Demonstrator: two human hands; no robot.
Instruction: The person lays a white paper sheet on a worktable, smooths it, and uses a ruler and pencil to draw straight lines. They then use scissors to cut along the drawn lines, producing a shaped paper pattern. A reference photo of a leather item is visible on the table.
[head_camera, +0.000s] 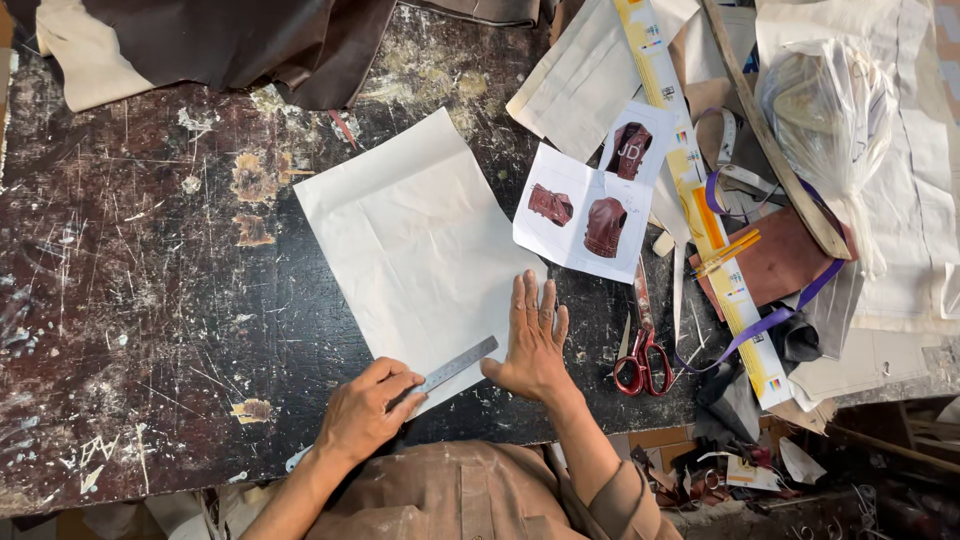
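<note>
A white sheet of paper (420, 240) lies on the dark scratched worktable (130, 300). My left hand (368, 410) grips the near end of a steel ruler (455, 366) that rests along the sheet's near edge. My right hand (532, 345) lies flat, fingers together, pressing on the paper's near right corner just beyond the ruler's tip.
A printed page with photos of brown leather vests (590, 205) lies right of the sheet. Red-handled scissors (643, 360), a purple tape (770, 310), a yellow-printed strip (700, 200), a plastic bag (830, 120) and paper patterns crowd the right. Dark leather (230, 40) lies at the far edge.
</note>
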